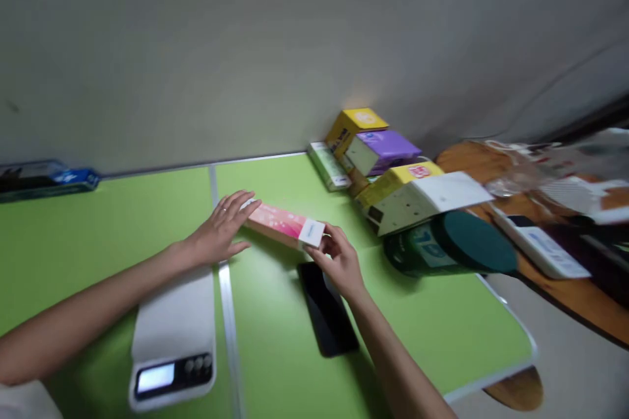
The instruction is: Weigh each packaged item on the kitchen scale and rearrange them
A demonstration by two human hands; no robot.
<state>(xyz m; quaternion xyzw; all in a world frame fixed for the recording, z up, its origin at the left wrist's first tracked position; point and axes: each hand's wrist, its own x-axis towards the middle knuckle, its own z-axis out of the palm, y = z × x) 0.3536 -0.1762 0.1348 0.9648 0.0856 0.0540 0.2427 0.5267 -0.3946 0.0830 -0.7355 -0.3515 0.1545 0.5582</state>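
Note:
A long pink box with a white end [282,224] lies at a slant above the green table. My right hand [339,258] grips its white end between thumb and fingers. At the box's other end is my left hand [221,229], palm down with the fingers spread, its fingertips at the box's edge. Below my left hand a white digital scale [174,330] with a lit display rests on the table. A black phone [328,311] lies just under my right hand and wrist.
Yellow [363,119] and purple [388,147] boxes are piled at the right, beside a slim green-white box [329,167] and a dark green jar [449,243]. A blue package [49,178] sits at far left. Beyond the green table's edge [511,321] stands a wooden table [466,160].

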